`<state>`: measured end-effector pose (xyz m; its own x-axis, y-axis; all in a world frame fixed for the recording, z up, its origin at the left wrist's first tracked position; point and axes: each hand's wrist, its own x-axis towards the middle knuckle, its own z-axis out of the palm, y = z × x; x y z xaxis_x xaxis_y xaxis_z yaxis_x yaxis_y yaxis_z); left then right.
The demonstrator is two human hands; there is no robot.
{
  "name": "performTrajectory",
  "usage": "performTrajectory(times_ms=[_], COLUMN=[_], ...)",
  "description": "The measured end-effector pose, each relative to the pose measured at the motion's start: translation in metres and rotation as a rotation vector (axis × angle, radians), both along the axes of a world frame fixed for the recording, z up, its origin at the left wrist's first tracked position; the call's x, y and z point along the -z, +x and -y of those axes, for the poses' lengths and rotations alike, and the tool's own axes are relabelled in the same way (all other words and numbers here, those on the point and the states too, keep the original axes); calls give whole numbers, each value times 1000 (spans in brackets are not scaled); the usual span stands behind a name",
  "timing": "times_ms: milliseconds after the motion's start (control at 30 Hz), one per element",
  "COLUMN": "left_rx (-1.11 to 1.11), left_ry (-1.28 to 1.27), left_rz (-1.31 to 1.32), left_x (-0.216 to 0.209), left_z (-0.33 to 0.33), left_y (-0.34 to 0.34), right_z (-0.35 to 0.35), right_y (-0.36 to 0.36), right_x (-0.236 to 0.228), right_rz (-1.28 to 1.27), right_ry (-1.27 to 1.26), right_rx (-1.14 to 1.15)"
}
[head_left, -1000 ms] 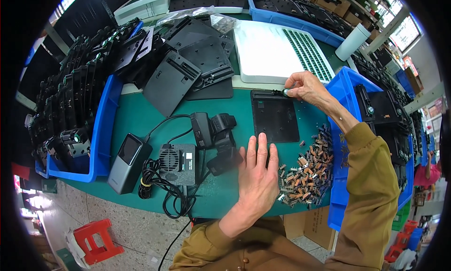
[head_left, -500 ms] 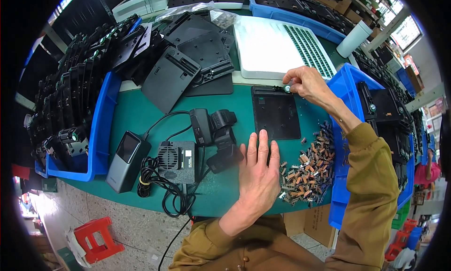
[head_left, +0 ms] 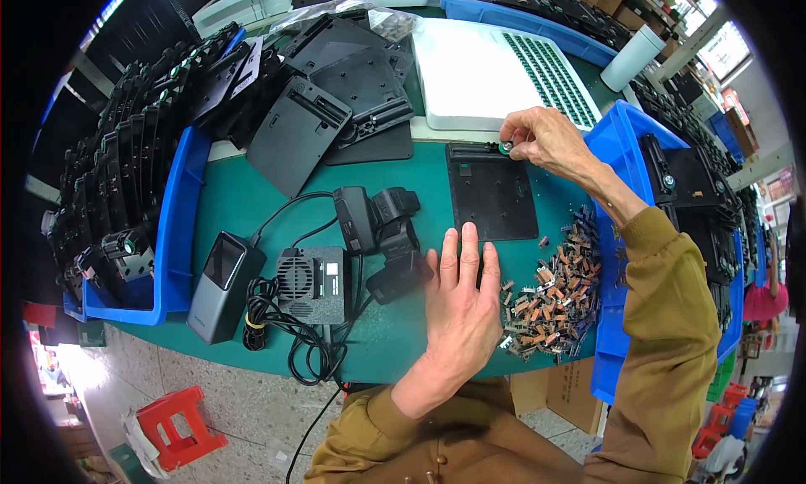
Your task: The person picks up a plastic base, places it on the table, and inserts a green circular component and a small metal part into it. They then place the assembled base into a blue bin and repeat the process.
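A flat black plastic panel (head_left: 495, 200) lies on the green table top. At its far right corner, my right hand (head_left: 550, 142) pinches a small round part (head_left: 505, 148) with a silver middle and green edge. The fingers partly cover that part, so I cannot tell whether it is fixed to the panel. My left hand (head_left: 462, 312) lies palm down with fingers stretched, its fingertips at the panel's near edge. To the right of my left hand is a heap of small metal-and-brown components (head_left: 550, 303).
Blue bins hold black panels at left (head_left: 172, 266) and right (head_left: 609, 350). More black panels (head_left: 298, 136) lie stacked at far left, beside a white foam tray (head_left: 470, 73). Left of my hand are a power bank (head_left: 222, 291), a grey vented box (head_left: 312, 287) and coiled cables (head_left: 260, 312).
The whole view has shifted slightly. My right hand still pinches the round part at the panel's corner, with its fingers a little turned. My left hand rests in the same place.
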<state>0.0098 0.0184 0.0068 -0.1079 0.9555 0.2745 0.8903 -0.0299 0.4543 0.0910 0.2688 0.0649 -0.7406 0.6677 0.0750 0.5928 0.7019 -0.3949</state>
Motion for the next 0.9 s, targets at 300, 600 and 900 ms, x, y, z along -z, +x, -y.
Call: performTrajectory(times_ms=[300, 600, 900], left_rx=[4, 3, 1], left_ry=[-8, 0, -18], left_rz=[-9, 1, -11], left_x=[0, 0, 0], left_z=[-1, -1, 0], left_y=[-1, 0, -1], right_z=[-1, 0, 2], right_y=[-2, 0, -1], right_x=[-4, -7, -7], right_rz=[37, 67, 116], right_ry=[22, 25, 104], right_rx=[0, 17, 3])
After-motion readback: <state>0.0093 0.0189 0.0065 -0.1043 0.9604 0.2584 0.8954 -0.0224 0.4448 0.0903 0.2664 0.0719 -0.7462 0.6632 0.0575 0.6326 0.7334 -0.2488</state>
